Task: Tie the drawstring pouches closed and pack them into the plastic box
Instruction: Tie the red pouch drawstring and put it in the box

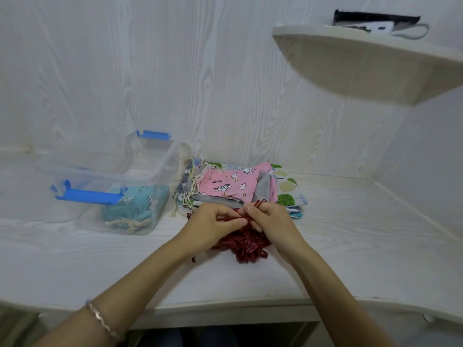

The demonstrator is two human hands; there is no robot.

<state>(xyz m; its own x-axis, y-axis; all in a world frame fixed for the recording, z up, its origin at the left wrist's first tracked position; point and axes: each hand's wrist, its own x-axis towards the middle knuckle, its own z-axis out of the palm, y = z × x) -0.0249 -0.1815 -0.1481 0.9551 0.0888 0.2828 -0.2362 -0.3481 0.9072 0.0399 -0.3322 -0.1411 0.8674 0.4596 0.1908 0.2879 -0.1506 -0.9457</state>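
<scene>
Two hands are engaged on one dark red pouch (241, 247), which is laid on the table (350, 246) directly beneath the grip. Its cord (259, 202) is pinched between curled fingers of the left hand (213, 222) and the right hand (271, 221), just above the gathered mouth. If the loop is released early, the knot is likely left slack (and the mouth reopened). The pile of pouches (233, 184) just beyond the grip could be snagged; the plastic box (105, 177) is set well to its left.

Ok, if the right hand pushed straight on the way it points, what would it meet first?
Probably the left hand, close against the right hand over the dark red pouch; depth is hard to judge.
</scene>
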